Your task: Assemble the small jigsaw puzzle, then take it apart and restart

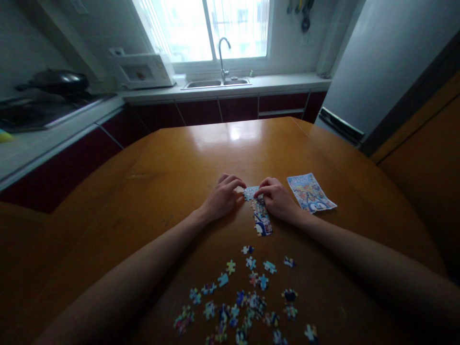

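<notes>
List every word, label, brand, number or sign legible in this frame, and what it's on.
None can be read.
Picture sheet: apparent lettering across its top, too blurred to read.
Joined puzzle section and loose pieces: print too small to tell.
Microwave: no legible brand.

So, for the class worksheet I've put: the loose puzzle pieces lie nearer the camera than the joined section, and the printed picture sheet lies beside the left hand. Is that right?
Not quite: the head view shows the printed picture sheet beside the right hand. The loose puzzle pieces do lie nearer the camera than the joined section.
</notes>
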A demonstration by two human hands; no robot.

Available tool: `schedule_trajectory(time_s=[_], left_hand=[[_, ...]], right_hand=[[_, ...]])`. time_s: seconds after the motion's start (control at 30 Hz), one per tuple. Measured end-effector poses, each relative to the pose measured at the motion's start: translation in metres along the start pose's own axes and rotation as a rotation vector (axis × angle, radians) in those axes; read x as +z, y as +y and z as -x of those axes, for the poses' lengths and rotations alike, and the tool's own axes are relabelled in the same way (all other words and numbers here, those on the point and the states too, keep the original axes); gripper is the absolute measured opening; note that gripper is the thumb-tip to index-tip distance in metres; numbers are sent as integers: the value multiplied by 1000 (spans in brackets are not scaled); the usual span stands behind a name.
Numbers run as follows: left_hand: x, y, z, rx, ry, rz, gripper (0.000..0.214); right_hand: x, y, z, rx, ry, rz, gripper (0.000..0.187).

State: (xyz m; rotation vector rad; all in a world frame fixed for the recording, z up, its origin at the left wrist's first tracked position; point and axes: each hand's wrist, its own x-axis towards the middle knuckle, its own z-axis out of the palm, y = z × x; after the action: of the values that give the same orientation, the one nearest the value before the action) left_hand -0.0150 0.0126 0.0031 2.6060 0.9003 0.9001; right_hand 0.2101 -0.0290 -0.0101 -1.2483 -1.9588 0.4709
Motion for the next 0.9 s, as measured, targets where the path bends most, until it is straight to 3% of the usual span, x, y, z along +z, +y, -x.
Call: schedule_trajectory(time_s=[0.37,0.9], left_hand=[[3,-2,1,72,-23,9,39],[2,-2,1,51,-47,-2,44]], right_hand=[[-1,-1,-1,9,-13,8,34],[0,0,-2,17,-17,8,33]])
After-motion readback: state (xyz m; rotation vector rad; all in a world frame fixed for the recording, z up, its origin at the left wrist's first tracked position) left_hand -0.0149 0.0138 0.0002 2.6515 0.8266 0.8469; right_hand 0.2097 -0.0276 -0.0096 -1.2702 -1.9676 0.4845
